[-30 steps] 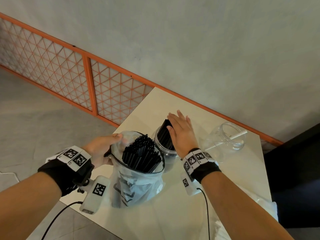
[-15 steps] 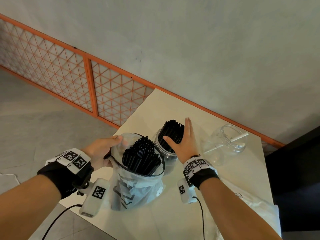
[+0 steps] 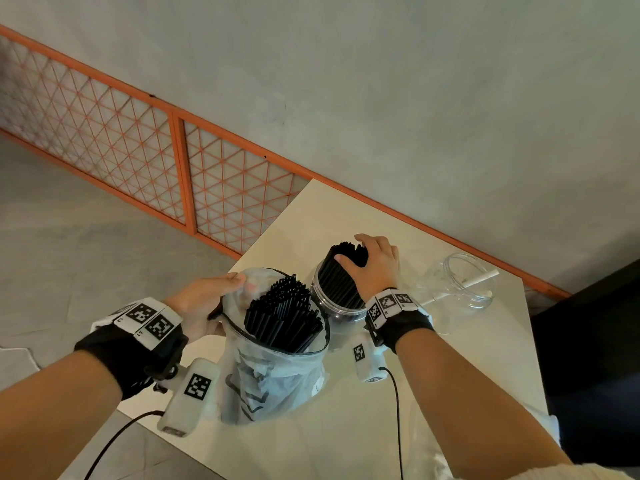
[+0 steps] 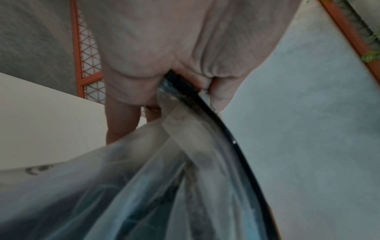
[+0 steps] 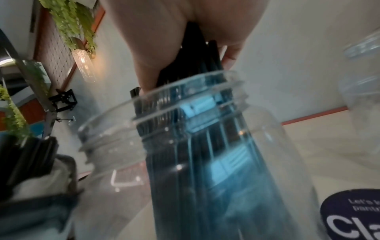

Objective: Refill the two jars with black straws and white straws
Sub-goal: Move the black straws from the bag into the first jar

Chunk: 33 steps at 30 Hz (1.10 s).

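A clear plastic bag (image 3: pixel 273 372) stands open on the table, packed with black straws (image 3: pixel 284 313). My left hand (image 3: pixel 201 299) grips the bag's dark rim (image 4: pixel 205 113) on its left side. Right behind the bag stands a clear jar (image 3: pixel 341 308) holding a bundle of black straws (image 3: pixel 341 268) that leans to the right. My right hand (image 3: pixel 374 268) curls over the bundle's top, thumb on one side and fingers on the other; the right wrist view shows the straws (image 5: pixel 205 146) between them. A second clear jar (image 3: pixel 460 285) further right holds one white straw (image 3: pixel 481 279).
The white table (image 3: pixel 450 375) has its left edge just under my left wrist, and its right edge is beyond the second jar. An orange-framed lattice panel (image 3: pixel 221 188) and a grey wall run behind. A cable (image 3: pixel 396 410) trails from my right wrist across the table.
My right hand lay flat on the straw tops, then moved to the bundle's right side, and now curls around its top. The left hand and bag have stayed put.
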Tool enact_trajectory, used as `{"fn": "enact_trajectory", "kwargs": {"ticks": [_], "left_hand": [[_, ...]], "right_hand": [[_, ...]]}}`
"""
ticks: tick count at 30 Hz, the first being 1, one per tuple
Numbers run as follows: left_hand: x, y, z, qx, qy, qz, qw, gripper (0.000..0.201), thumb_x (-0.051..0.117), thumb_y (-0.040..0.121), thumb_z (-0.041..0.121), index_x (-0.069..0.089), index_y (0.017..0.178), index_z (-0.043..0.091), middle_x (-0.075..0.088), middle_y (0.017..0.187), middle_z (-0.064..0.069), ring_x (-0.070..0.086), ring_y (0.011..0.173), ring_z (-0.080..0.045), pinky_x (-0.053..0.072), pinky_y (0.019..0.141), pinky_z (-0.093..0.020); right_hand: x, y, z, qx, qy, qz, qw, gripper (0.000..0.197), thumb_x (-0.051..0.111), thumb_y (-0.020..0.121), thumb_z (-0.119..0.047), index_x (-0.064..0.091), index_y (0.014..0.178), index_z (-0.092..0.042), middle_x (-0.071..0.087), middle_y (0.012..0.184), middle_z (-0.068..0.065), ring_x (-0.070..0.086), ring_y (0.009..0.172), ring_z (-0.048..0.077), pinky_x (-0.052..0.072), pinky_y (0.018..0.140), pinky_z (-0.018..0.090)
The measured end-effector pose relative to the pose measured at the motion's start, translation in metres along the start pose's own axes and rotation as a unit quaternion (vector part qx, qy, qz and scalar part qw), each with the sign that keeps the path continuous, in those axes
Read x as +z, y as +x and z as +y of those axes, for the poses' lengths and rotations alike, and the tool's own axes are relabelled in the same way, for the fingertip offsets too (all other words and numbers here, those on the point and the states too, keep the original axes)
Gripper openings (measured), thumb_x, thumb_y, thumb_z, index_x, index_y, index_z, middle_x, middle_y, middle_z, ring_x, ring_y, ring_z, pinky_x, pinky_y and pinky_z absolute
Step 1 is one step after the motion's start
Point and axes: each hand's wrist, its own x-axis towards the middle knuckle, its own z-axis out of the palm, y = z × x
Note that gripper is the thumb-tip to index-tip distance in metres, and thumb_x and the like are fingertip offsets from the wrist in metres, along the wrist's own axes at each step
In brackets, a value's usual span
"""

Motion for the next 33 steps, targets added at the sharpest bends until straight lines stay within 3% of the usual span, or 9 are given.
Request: {"fn": "enact_trajectory", "kwargs": {"ticks": [5, 9, 13, 16, 18, 21, 24, 28, 33], "left_hand": [[-0.001, 0.000, 0.000, 0.007, -0.002, -0.008, 1.000, 0.035, 0.043, 0.097, 0.031, 0.058, 0.117, 0.007, 0.067, 0.081, -0.011, 0.064, 0.064, -0.021, 0.047, 0.062, -0.034], [0.000, 0.000, 0.000, 0.008, -0.008, 0.000, 1.000, 0.039, 0.044, 0.097, 0.031, 0.055, 0.123, 0.003, 0.063, 0.101, -0.020, 0.059, 0.082, -0.030, 0.046, 0.069, -0.038], [0.001, -0.001, -0.002, 0.010, -0.015, 0.003, 1.000, 0.041, 0.044, 0.097, 0.030, 0.054, 0.126, 0.003, 0.056, 0.123, -0.029, 0.056, 0.098, -0.034, 0.046, 0.076, -0.040], [0.001, -0.002, -0.006, 0.012, -0.028, -0.003, 1.000, 0.042, 0.043, 0.098, 0.032, 0.053, 0.127, 0.004, 0.056, 0.125, -0.027, 0.056, 0.107, -0.038, 0.045, 0.086, -0.047], [0.002, -0.002, -0.009, 0.013, -0.042, -0.001, 0.999, 0.043, 0.043, 0.097, 0.033, 0.053, 0.127, 0.005, 0.056, 0.126, -0.026, 0.056, 0.107, -0.037, 0.045, 0.089, -0.048], [0.005, -0.005, -0.015, 0.014, -0.068, 0.001, 0.998, 0.043, 0.044, 0.096, 0.034, 0.053, 0.128, 0.006, 0.057, 0.126, -0.024, 0.059, 0.100, -0.033, 0.047, 0.085, -0.046], [0.009, -0.008, -0.023, 0.010, -0.091, -0.019, 0.996, 0.046, 0.042, 0.097, 0.034, 0.048, 0.132, 0.005, 0.062, 0.117, -0.021, 0.063, 0.091, -0.028, 0.048, 0.080, -0.041], [0.015, -0.010, -0.032, 0.002, -0.084, -0.034, 0.996, 0.048, 0.040, 0.097, 0.036, 0.049, 0.131, 0.004, 0.065, 0.107, -0.017, 0.062, 0.091, -0.029, 0.046, 0.080, -0.040], [0.023, -0.013, -0.040, -0.020, -0.080, -0.040, 0.996, 0.047, 0.042, 0.096, 0.038, 0.054, 0.127, 0.005, 0.067, 0.114, -0.017, 0.062, 0.102, -0.031, 0.045, 0.087, -0.042]], "right_hand": [[-0.009, -0.004, -0.010, -0.102, -0.011, -0.001, 0.995, 0.051, 0.046, 0.090, -0.053, 0.048, 0.134, -0.026, 0.046, 0.134, 0.002, 0.039, 0.122, 0.023, 0.034, 0.103, 0.039], [-0.032, -0.024, -0.034, -0.195, 0.054, 0.038, 0.979, 0.030, 0.053, 0.090, -0.035, 0.064, 0.112, -0.018, 0.061, 0.109, -0.001, 0.052, 0.100, 0.016, 0.044, 0.091, 0.031], [-0.046, -0.085, -0.055, -0.236, 0.136, -0.165, 0.948, 0.015, 0.056, 0.094, -0.023, 0.068, 0.099, -0.016, 0.064, 0.090, -0.011, 0.052, 0.065, -0.008, 0.036, 0.064, 0.004], [-0.035, -0.125, -0.046, -0.181, 0.104, -0.241, 0.948, 0.020, 0.051, 0.097, -0.031, 0.068, 0.101, -0.022, 0.068, 0.092, -0.011, 0.049, 0.067, -0.016, 0.033, 0.064, 0.005], [-0.026, -0.142, -0.037, -0.102, 0.121, -0.198, 0.967, 0.019, 0.053, 0.096, -0.034, 0.068, 0.092, -0.023, 0.066, 0.081, -0.009, 0.051, 0.061, -0.006, 0.035, 0.059, 0.014], [-0.016, -0.158, -0.032, 0.063, 0.194, -0.149, 0.968, 0.010, 0.068, 0.085, -0.037, 0.059, 0.083, -0.032, 0.062, 0.075, -0.010, 0.052, 0.057, 0.003, 0.038, 0.054, 0.011], [-0.007, -0.164, -0.031, 0.180, 0.229, -0.172, 0.941, 0.042, 0.077, 0.073, -0.045, 0.048, 0.098, -0.028, 0.064, 0.084, -0.007, 0.056, 0.068, 0.002, 0.042, 0.057, 0.010], [0.007, -0.161, -0.034, 0.188, 0.241, -0.224, 0.926, 0.071, 0.079, 0.067, -0.052, 0.044, 0.123, -0.026, 0.060, 0.090, -0.007, 0.058, 0.084, 0.005, 0.041, 0.063, 0.011], [0.027, -0.161, -0.043, 0.112, 0.174, -0.191, 0.959, 0.103, 0.066, 0.045, -0.078, 0.044, 0.132, -0.029, 0.044, 0.121, -0.005, 0.040, 0.114, 0.013, 0.037, 0.102, 0.029]]}}
